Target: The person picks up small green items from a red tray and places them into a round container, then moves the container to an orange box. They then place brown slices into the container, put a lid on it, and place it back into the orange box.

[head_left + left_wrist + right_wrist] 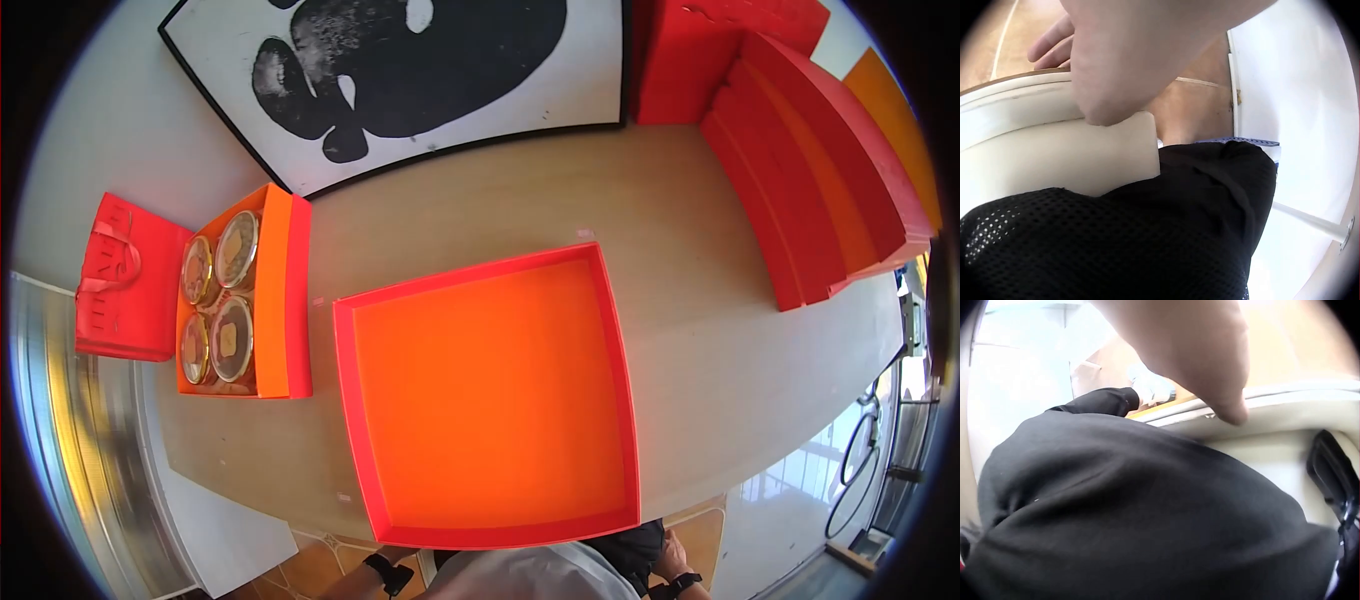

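My left hand (1129, 56) is low beside a cream chair seat (1110, 153). Its fingers reach past the seat's edge, nearly straight, the lower ones partly hidden behind it. In the head view only its wrist with a black band shows below the table edge. My right hand (675, 555) hangs at my right side, near the dark trousers. In the right wrist view it overlaps the seat's rim, its fingers hidden. Above my lap lies an open shallow square box (490, 390), red-rimmed and orange inside, with neither hand on it.
An orange-red box (298, 300) holding several round lidded jars (232, 338) stands at left, next to a red bag (135, 285). Red boxes (800, 170) stand at back right on the table (720, 380). A framed black-and-white picture (430, 80) leans behind.
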Motion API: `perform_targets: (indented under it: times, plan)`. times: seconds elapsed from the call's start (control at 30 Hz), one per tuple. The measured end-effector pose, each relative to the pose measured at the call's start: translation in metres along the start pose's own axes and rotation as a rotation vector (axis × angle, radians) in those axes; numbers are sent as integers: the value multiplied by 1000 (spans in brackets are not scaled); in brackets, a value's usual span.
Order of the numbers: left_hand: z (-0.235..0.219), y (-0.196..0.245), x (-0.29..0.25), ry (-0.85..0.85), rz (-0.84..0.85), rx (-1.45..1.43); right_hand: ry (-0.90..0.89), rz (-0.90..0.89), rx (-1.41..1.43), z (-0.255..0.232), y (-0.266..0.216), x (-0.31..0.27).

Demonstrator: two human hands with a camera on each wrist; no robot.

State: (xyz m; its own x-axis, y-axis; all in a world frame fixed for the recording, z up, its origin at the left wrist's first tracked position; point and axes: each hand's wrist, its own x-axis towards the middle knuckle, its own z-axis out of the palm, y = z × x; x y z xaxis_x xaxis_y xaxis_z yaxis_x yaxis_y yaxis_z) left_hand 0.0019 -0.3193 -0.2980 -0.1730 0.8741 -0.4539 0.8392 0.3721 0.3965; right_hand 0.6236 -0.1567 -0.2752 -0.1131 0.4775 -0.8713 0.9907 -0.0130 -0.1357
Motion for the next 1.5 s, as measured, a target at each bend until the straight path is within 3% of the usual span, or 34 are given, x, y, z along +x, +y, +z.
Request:
perform_targets:
  times: [0.07, 0.1, 0.17, 0.2, 0.23, 0.27, 0.3, 0.33, 0.4, 0.57, 0.63, 0.77, 0.83, 0.93, 1.0, 1.07, 1.1, 1.2, 1.27, 1.33, 1.37, 1.4, 1.43, 1.47, 1.5]
  plan:
    - [8, -15, -5, 4, 16, -37, -1, -190, 30, 4, 0, 24]
    - [23, -52, -53, 4, 24, -59, -56, -236, -34, 19, 12, 40]
    - [38, -73, -79, 3, 33, -108, 30, -266, 18, -10, 8, 33]
    - [47, -65, -89, -5, 23, -136, 18, -246, 5, -24, 16, 33]
    - [51, -41, -55, -13, 2, -166, -2, -230, -13, -38, 26, 33]
    - [35, -28, -43, -23, -34, -193, -33, -224, -36, -51, 36, 34]
    - [27, -19, -65, -27, -68, -215, -61, -222, -53, -62, 43, 36]
    - [19, 9, -28, -25, -94, -236, -77, -220, -71, -77, 47, 40]
    - [11, 33, -24, -23, -146, -281, -112, -211, -108, -102, 58, 47]
    - [1, 89, 16, -41, -224, -383, -177, -150, -164, -125, 89, 57]
    - [23, 113, 10, -54, -229, -423, -187, -107, -174, -125, 109, 54]
    - [80, 138, -55, -84, -194, -509, -174, 8, -179, -123, 153, 42]
    - [106, 174, -23, -104, -164, -548, -161, 73, -172, -115, 180, 30]
    - [153, 211, -42, -128, -103, -598, -125, 168, -147, -96, 223, 17]
    - [188, 221, -53, -142, -35, -622, -81, 238, -113, -79, 255, 9]
    - [219, 222, -55, -169, 55, -625, -31, 315, -45, -32, 299, 3]
    - [222, 225, -56, -190, 115, -447, -37, 259, -52, -30, 304, 0]
    - [206, 226, -51, -334, 140, -358, -102, 25, -199, -24, 318, 7]
    - [188, 234, -40, -453, 188, -269, -104, 127, -36, -70, 279, -19]
    - [192, 222, -42, -301, 126, -384, -61, 13, -58, -65, 285, -8]
    - [176, 223, -29, -314, 174, -344, -72, -49, -58, -64, 287, -5]
    - [151, 223, -22, -471, 95, -176, -22, -325, 45, -49, 306, 13]
    - [126, 226, -14, -608, 6, -1, -196, -211, -11, -60, 299, 13]
    - [99, 240, 3, -603, 45, 46, -368, -102, -63, -90, 290, 14]
    - [71, 264, 16, -513, -25, 74, -304, -104, 18, -102, 294, 17]
